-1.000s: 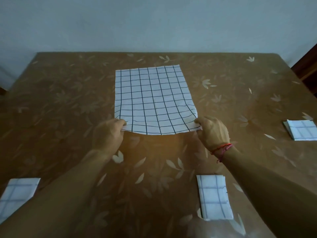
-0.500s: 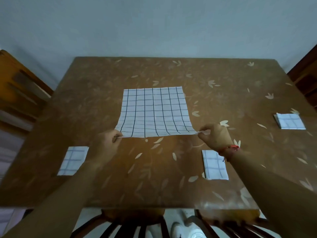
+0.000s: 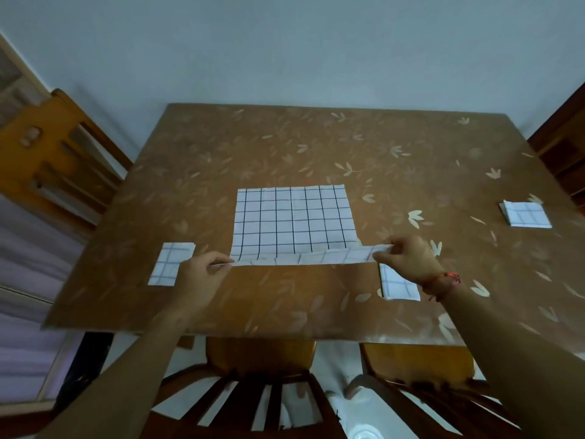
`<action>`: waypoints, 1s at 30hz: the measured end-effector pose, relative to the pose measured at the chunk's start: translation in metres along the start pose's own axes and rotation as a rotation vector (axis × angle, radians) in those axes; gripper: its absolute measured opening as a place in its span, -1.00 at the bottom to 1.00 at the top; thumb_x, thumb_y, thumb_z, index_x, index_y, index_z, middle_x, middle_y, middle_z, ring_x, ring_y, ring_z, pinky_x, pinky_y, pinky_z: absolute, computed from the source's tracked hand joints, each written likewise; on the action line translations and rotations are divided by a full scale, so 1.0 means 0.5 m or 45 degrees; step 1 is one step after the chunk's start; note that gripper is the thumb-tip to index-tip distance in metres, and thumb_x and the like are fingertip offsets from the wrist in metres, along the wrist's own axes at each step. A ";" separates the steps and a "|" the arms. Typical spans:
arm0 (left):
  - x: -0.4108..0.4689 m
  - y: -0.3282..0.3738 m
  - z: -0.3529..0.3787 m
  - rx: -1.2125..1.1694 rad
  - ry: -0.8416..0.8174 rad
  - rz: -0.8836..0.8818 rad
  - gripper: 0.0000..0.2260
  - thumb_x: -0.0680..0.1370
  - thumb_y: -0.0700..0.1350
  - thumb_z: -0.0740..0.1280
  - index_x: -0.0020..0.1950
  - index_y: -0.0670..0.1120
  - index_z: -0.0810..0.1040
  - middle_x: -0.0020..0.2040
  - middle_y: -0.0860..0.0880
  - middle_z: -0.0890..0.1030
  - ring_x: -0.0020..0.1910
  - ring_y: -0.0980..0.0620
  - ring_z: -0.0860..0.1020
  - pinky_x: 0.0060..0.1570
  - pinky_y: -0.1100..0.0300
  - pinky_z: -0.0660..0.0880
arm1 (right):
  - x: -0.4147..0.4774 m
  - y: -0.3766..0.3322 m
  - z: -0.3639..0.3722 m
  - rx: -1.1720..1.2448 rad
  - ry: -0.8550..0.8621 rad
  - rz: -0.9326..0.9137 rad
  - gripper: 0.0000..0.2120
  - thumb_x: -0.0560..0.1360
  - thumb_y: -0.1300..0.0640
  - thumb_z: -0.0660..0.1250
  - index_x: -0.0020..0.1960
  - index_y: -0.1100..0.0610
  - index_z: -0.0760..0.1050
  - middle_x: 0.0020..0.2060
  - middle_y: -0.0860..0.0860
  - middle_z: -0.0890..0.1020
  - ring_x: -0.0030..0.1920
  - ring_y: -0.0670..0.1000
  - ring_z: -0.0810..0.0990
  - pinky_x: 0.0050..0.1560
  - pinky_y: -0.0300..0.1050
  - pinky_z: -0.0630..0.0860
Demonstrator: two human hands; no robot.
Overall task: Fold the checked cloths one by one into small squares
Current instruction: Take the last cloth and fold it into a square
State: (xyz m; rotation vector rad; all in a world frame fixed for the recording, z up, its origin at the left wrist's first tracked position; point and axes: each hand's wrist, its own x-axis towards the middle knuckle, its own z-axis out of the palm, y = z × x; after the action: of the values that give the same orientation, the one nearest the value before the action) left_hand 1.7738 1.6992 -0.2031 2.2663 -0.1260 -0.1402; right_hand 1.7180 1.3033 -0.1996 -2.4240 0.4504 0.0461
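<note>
Head view: checked cloth [image 3: 292, 221] flat, near edge lifted

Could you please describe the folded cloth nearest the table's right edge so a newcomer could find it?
On the brown leaf-patterned table, look far right, beyond the right hand. The folded cloth there lies alone near the edge, the only folded one not beside a hand.

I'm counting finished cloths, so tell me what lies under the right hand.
A folded checked cloth lies on the table beneath the right hand, which pinches the open cloth. Its near part shows. The hand covers its far edge, so its full shape is hidden.
</note>
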 end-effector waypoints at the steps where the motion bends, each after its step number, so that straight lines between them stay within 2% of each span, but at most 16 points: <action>1: -0.009 -0.003 -0.002 -0.009 -0.019 -0.004 -0.87 0.52 -0.16 0.41 -0.10 0.09 0.62 -0.12 0.15 0.64 0.01 0.11 0.58 0.05 0.13 0.53 | -0.005 0.002 0.000 -0.006 -0.020 0.004 -0.76 0.37 0.12 0.49 -0.20 0.31 0.57 -0.34 0.25 0.60 -0.37 0.02 0.46 -0.36 -0.14 0.38; 6: -0.034 -0.022 -0.014 -0.002 -0.143 -0.086 -0.91 0.50 -0.15 0.42 -0.11 0.05 0.64 -0.20 0.11 0.66 -0.14 0.11 0.59 -0.15 0.21 0.49 | -0.025 0.008 0.002 0.047 -0.154 0.053 -0.94 0.37 0.18 0.47 -0.20 0.16 0.62 -0.36 0.10 0.65 -0.34 0.03 0.57 -0.28 -0.09 0.50; 10: -0.030 -0.015 -0.024 -0.049 -0.131 -0.081 -0.91 0.50 -0.15 0.44 -0.17 0.04 0.63 -0.34 0.08 0.61 -0.27 0.07 0.56 -0.26 0.24 0.44 | -0.025 0.007 -0.001 0.118 -0.198 0.084 -0.96 0.39 0.21 0.46 -0.18 0.11 0.62 -0.35 0.04 0.66 -0.37 -0.01 0.59 -0.23 -0.05 0.59; 12: -0.022 -0.011 -0.026 -0.090 -0.101 -0.072 -0.89 0.51 -0.17 0.43 -0.18 0.02 0.63 -0.31 0.05 0.63 -0.24 0.07 0.57 -0.24 0.20 0.47 | -0.022 0.000 -0.005 0.145 -0.187 0.070 -0.96 0.41 0.22 0.46 -0.20 0.13 0.62 -0.39 0.02 0.65 -0.40 -0.02 0.57 -0.25 -0.05 0.58; 14: -0.012 -0.006 -0.025 -0.110 -0.085 -0.090 -0.93 0.52 -0.18 0.41 -0.15 -0.04 0.64 -0.24 0.04 0.65 -0.13 0.03 0.58 -0.15 0.15 0.50 | -0.017 -0.007 -0.008 0.150 -0.156 0.055 -0.96 0.42 0.19 0.46 -0.20 0.11 0.62 -0.44 -0.06 0.63 -0.44 -0.10 0.55 -0.29 -0.13 0.52; 16: -0.002 -0.004 -0.024 -0.109 -0.054 -0.082 -0.93 0.52 -0.19 0.40 -0.15 -0.09 0.64 -0.25 0.07 0.64 -0.07 0.00 0.57 -0.05 0.13 0.46 | -0.008 -0.015 -0.009 0.204 -0.162 0.060 -0.96 0.42 0.16 0.48 -0.16 0.11 0.63 -0.41 -0.08 0.66 -0.47 -0.19 0.55 -0.28 -0.18 0.49; 19: 0.013 0.005 -0.024 -0.102 0.028 -0.085 -0.86 0.53 -0.19 0.40 -0.23 -0.03 0.59 -0.30 -0.02 0.62 -0.28 0.06 0.54 -0.26 0.20 0.39 | 0.004 -0.026 -0.009 0.352 -0.255 0.133 -0.87 0.40 0.13 0.53 -0.09 0.10 0.63 -0.27 0.01 0.71 -0.37 -0.16 0.62 -0.30 -0.25 0.51; 22: 0.037 0.005 -0.024 -0.056 0.076 -0.081 -0.88 0.52 -0.20 0.40 -0.22 -0.09 0.58 -0.29 -0.14 0.61 -0.31 0.01 0.50 -0.33 0.19 0.35 | 0.005 -0.028 0.002 0.390 -0.369 0.213 -0.84 0.37 0.19 0.55 -0.09 0.12 0.62 -0.25 0.04 0.71 -0.35 -0.11 0.66 -0.40 -0.36 0.49; 25: 0.066 0.000 -0.018 0.021 0.068 -0.077 -0.92 0.53 -0.18 0.39 -0.16 -0.11 0.60 -0.29 -0.03 0.60 -0.30 0.09 0.51 -0.35 0.24 0.36 | 0.012 -0.005 0.031 0.329 -0.449 0.274 -0.85 0.34 0.25 0.56 -0.23 0.17 0.58 -0.27 0.12 0.71 -0.32 0.02 0.71 -0.41 -0.30 0.51; 27: 0.090 -0.006 -0.012 0.037 0.047 -0.079 -0.92 0.53 -0.18 0.38 -0.16 -0.11 0.61 -0.31 0.02 0.60 -0.32 0.13 0.51 -0.38 0.27 0.34 | 0.022 0.009 0.053 0.285 -0.461 0.357 -0.87 0.36 0.26 0.54 -0.25 0.19 0.59 -0.33 0.10 0.71 -0.33 0.02 0.71 -0.34 -0.21 0.57; 30: 0.131 -0.037 0.001 0.056 -0.005 -0.131 -0.84 0.52 -0.13 0.38 -0.23 -0.16 0.57 -0.36 -0.07 0.56 -0.36 0.06 0.48 -0.38 0.23 0.30 | 0.047 0.021 0.082 0.298 -0.376 0.397 -0.89 0.42 0.29 0.48 -0.26 0.17 0.61 -0.38 0.08 0.70 -0.39 0.00 0.68 -0.28 -0.09 0.63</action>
State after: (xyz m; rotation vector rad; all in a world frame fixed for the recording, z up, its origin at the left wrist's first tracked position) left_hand 1.8392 1.7017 -0.2217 2.3168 -0.0143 -0.1984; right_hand 1.7401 1.3138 -0.2412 -2.0566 0.6526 0.4543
